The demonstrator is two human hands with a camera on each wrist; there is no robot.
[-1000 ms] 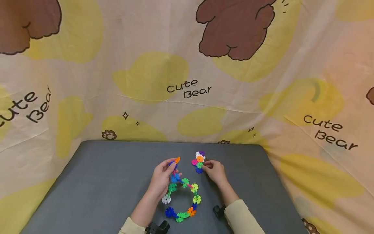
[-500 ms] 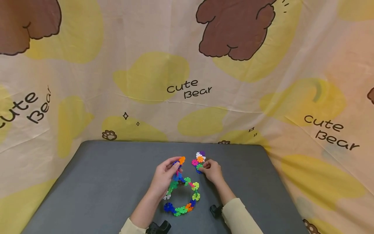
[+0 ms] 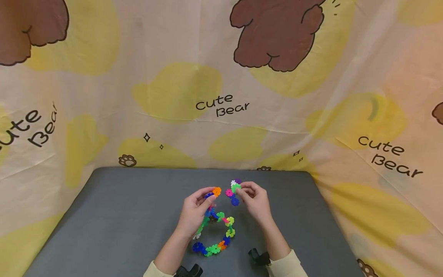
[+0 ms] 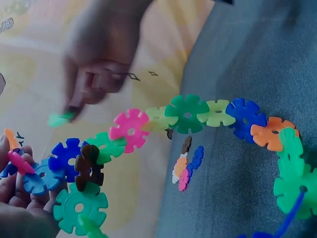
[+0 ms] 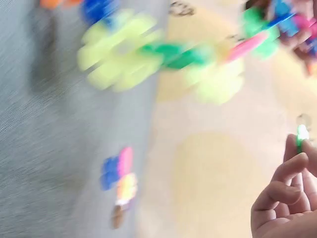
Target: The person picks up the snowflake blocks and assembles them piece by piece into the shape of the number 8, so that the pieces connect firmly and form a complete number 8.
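My left hand [image 3: 194, 212] is clamped, thumb against fingers, on the far end of a chain of flower-shaped discs [image 3: 215, 249], close by its orange disc [image 3: 217, 191]; the rest curves into a ring nearer me than that hand. My right hand [image 3: 257, 204] pinches a green disc [image 3: 236, 188] above the grey table [image 3: 138, 215]. Small discs [image 3: 235, 201], blue and pink among them, lie just left of my right fingertips.
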